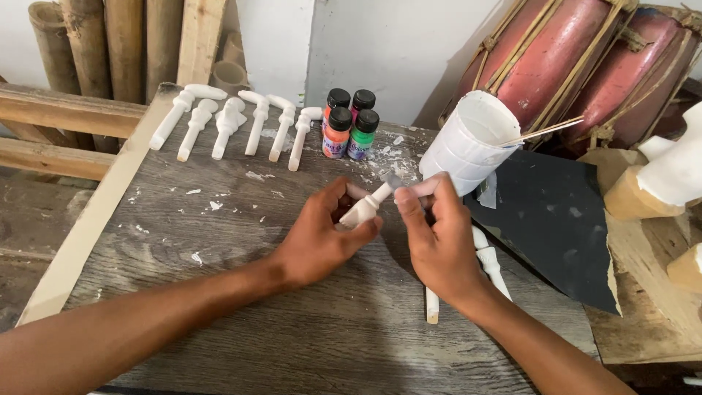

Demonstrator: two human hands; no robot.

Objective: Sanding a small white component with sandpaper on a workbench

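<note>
My left hand (322, 238) grips a small white carved piece (367, 207) by its thick lower end, over the middle of the grey wooden table (219, 292). My right hand (437, 238) pinches the piece's upper end, thumb and fingers closed around it, with a small grey scrap between the fingertips. Under my right wrist lie two more white carved pieces (488, 263) and a thin stick.
Several white carved pieces (230, 124) lie in a row at the table's back edge. Beside them stand small paint bottles (349, 124) with black caps. A white taped cup (468, 143) holds thin sticks. Black sandpaper (548, 219) lies at right. Red drums (578, 58) lean behind.
</note>
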